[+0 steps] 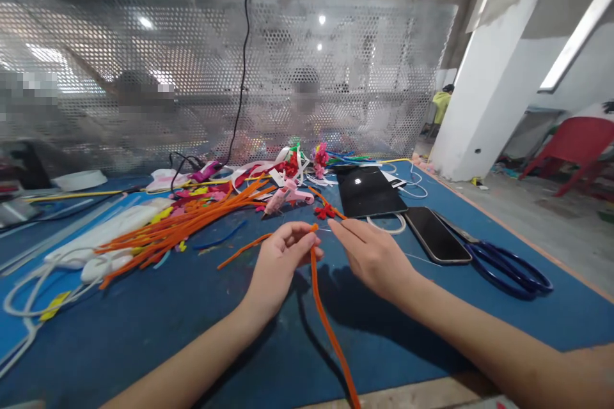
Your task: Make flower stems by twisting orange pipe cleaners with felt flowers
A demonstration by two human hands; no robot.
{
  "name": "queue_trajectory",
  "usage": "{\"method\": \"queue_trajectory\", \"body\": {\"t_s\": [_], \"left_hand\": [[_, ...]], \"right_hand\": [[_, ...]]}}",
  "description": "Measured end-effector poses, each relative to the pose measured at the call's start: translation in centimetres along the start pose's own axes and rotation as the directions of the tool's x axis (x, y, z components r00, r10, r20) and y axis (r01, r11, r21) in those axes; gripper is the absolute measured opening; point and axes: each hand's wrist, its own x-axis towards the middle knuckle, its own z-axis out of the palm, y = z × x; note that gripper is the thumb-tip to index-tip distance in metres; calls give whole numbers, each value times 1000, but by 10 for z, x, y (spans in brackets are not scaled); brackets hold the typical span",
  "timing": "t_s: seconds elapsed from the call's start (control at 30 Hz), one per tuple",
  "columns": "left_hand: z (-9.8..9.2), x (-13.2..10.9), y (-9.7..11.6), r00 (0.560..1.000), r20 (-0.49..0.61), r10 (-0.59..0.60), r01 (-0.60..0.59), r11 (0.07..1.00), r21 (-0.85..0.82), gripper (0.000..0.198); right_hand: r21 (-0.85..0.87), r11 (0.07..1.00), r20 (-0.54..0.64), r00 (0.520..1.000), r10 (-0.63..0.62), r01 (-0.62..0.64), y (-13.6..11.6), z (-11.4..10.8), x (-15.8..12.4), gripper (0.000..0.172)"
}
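Note:
My left hand (283,257), in the middle of the head view, is closed in a pinch on an orange pipe cleaner (320,307). Its long end hangs down toward the front table edge, and the top makes a small bend at my fingertips. Close by on the right, my right hand (377,255) has its fingers pressed together around a thin wire (324,230). One stretch of that wire spans the gap to the pipe cleaner's bend; its tail comes out behind my wrist. A red pipe-cleaner flower (325,211) lies just beyond my hands.
Left of my hands lies a bundle of orange pipe cleaners (192,220) beside a white power strip (110,233) with cables. A pink glue gun (288,197) and a black tablet (369,192) lie ahead. A phone (437,236) and blue-handled scissors (511,268) are at right. A perforated metal screen (288,77) stands behind.

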Motion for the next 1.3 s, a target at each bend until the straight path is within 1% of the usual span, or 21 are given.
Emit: {"method": "queue_trajectory", "body": {"t_s": [0.07, 0.13, 0.3, 0.47, 0.6, 0.83, 1.0, 1.17, 1.3], "left_hand": [[-1, 0, -2, 999, -32, 9, -8, 1000, 4, 27], [-2, 0, -3, 998, -51, 20, -19, 999, 31, 27], [-2, 0, -3, 996, -65, 60, -52, 992, 118, 22], [0, -3, -2, 998, -50, 37, -28, 983, 180, 22], [2, -4, -2, 999, -28, 19, -14, 985, 174, 24], [0, -4, -3, 999, -31, 9, -5, 990, 142, 19], [-2, -3, -4, 999, -39, 15, -10, 990, 137, 16], [0, -4, 1, 998, -24, 51, -44, 972, 231, 15], [1, -7, 2, 990, -5, 141, -129, 919, 373, 12]], "right_hand": [[52, 999, -4, 1000, 13, -13, 0, 1, -2, 35], [63, 998, -11, 1000, 6, -5, 0, 1, -2, 34], [16, 999, -36, 999, -39, 40, -3, -1, -3, 29], [-49, 998, -32, 998, -52, 50, -2, -2, -7, 30], [-77, 996, -27, 999, -47, 45, -2, -4, -8, 31], [-112, 991, 10, 997, -71, 71, -4, -3, -8, 35], [-81, 993, 18, 997, -80, 81, -2, -1, -10, 35], [-44, 996, -8, 997, -81, 80, -5, 0, -8, 33], [35, 998, -39, 998, -55, 57, -12, -1, -5, 30]]}}
